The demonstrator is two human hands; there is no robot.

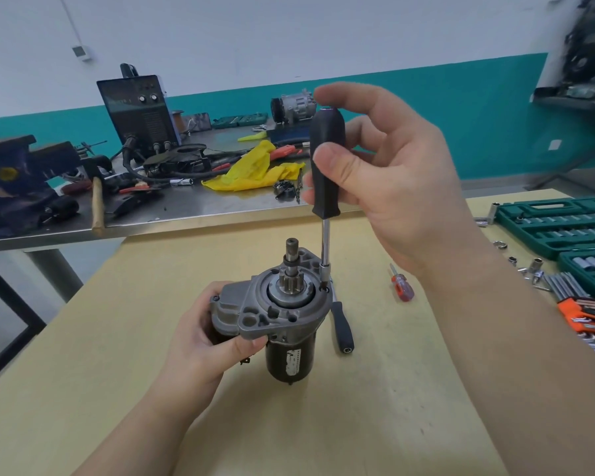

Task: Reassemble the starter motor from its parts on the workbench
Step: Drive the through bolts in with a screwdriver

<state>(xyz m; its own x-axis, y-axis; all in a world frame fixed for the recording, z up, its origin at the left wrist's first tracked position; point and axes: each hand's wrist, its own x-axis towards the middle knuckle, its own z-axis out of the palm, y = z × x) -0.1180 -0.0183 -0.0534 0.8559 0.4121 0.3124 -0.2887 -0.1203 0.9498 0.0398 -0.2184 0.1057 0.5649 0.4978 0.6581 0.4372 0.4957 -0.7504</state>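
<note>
The starter motor (282, 314) stands upright on the wooden workbench (117, 338), pinion gear and shaft pointing up, black body below the grey aluminium nose housing. My left hand (200, 341) grips the housing's left side, thumb on its front edge. My right hand (385, 166) pinches the black handle of a nut driver (325, 166) between thumb and fingertips. The driver stands vertical, and its socket tip sits on a bolt at the housing's right flange.
A black tool handle (342, 328) lies right of the motor, and a small red screwdriver (402, 285) further right. Green socket set cases (557, 225), loose sockets and an orange hex key holder (584, 310) fill the right side. A cluttered steel bench (186, 214) stands behind.
</note>
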